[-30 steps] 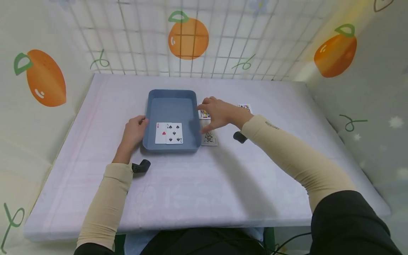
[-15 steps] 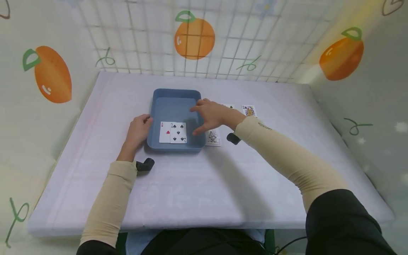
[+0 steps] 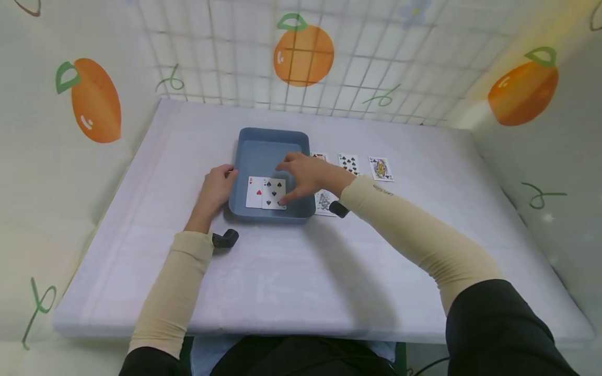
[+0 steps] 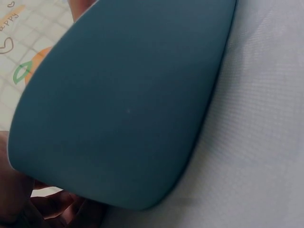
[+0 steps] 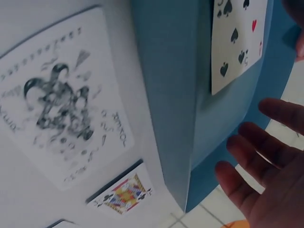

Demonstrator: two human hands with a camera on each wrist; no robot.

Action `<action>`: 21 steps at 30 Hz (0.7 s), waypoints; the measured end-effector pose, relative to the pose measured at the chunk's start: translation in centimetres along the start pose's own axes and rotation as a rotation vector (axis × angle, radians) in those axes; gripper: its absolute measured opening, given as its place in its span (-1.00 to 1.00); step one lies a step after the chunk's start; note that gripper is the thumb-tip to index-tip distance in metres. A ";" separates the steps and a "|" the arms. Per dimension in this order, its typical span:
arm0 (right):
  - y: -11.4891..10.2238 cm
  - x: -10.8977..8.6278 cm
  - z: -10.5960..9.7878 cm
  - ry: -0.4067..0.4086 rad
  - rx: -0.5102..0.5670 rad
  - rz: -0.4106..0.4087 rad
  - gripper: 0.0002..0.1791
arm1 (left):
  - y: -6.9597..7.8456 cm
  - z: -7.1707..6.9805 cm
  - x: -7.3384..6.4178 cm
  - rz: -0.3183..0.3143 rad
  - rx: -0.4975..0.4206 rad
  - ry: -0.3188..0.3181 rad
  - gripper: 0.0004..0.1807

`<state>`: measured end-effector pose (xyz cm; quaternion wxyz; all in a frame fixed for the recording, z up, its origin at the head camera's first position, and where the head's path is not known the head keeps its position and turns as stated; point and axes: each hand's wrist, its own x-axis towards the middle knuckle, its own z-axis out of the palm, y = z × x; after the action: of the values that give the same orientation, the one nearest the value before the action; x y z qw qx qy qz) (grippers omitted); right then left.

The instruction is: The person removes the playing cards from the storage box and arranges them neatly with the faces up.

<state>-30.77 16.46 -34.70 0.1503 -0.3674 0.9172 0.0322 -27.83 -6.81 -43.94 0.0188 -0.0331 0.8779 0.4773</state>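
- Blue throughout: found a shallow rectangular tray [image 3: 263, 156] between the two hands, flat on the white tablecloth [image 3: 263, 292].
- Held the tray's left wall in the left hand [image 3: 215, 189], clamped there with curled fingers along the outside; could not make out every fingertip.
- Held nothing visible in the right hand [image 3: 312, 175], poised over the tray's right half with thumb and fingers spread apart.
- Saw the five of spades [image 3: 270, 194] under the right thumb in the head view, partly on top of the ace of hearts [image 3: 254, 192], nearer to the left hand; could not tell touching from hovering at the thumb tip.
- Judged the step in hand as right-hand work at those two cards, and called for a light touch: with heavy pressure, likely to drag the ace along with the five.
- Seemed best to work at the five's free edge on the right-hand side, using the bare strip between card and wall.
- Seemed wise to keep the left hand's hold firm and level, against any slide of the tray.
- Noted the joker [image 5: 71, 104] below the right wrist, outside the tray, overlapped in the head view by the black wrist camera [image 3: 338, 209]; looked advisable to keep that wrist raised.
- Noted a face card [image 5: 122, 194] just beside the tray, and a number card [image 3: 348, 163] beyond the right wrist.
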 end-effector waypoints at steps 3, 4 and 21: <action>-0.5 0.6 0.2 -0.007 -0.016 -0.003 0.01 | 0.0 0.0 0.1 -0.007 0.000 -0.003 -0.48; -0.6 0.8 0.3 -0.009 -0.024 -0.005 0.02 | 0.0 -0.1 0.1 -0.008 0.001 -0.003 -0.48; -2.4 3.0 1.4 -0.011 -0.127 0.034 0.04 | 0.0 -0.3 0.4 -0.004 -0.016 -0.001 -0.50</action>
<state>-30.82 12.91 -36.84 0.1312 -0.3605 0.9186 0.0947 -28.24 -7.09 -43.76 0.0199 -0.0350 0.8739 0.4845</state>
